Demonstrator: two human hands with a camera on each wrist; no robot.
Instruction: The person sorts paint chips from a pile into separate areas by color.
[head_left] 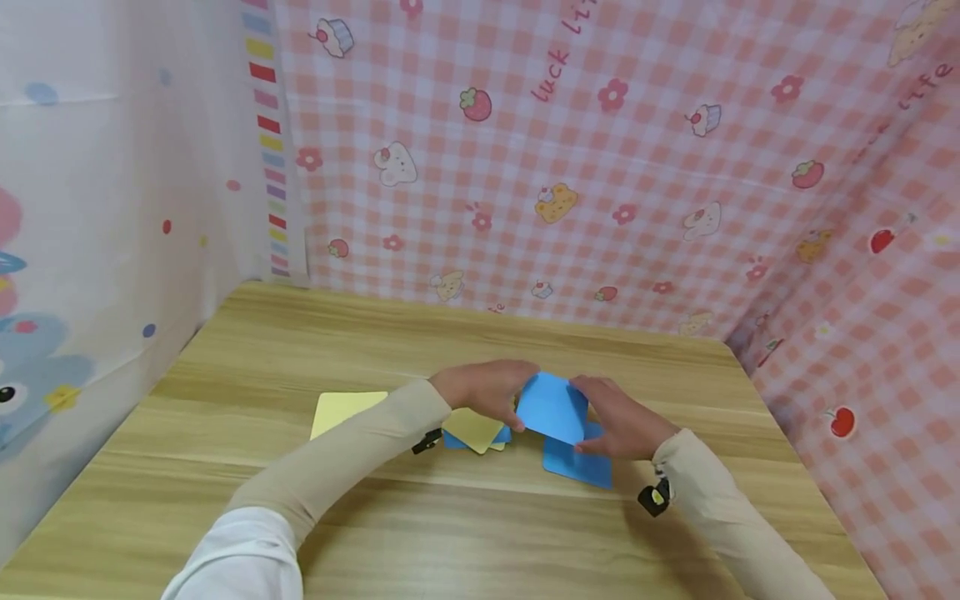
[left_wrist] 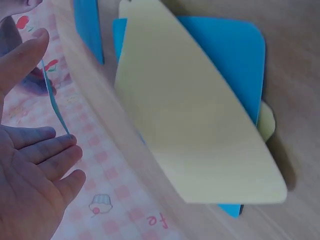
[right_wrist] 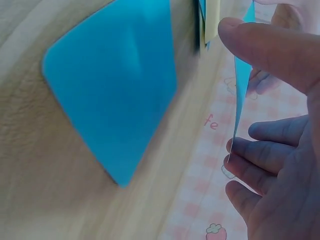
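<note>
My left hand (head_left: pixel 483 387) and right hand (head_left: pixel 626 421) hold one square blue card (head_left: pixel 553 407) between them, tilted over the table. Each hand has its thumb at one corner and its fingertips at another, along opposite sides. In the left wrist view the held card appears nearly edge-on between thumb and fingers. Below it and to the right, a second blue card (head_left: pixel 577 467) lies flat on the table. Next to my left wrist sits a loose pile with a yellow card (head_left: pixel 472 429) on top and blue card (left_wrist: pixel 227 55) corners showing underneath.
Another yellow card (head_left: pixel 347 410) lies farther left, partly covered by my left sleeve. The wooden table (head_left: pixel 465 533) ends at a pink checked cloth (head_left: pixel 525 167) behind and on the right. White patterned cloth (head_left: pixel 150 150) hangs at the left.
</note>
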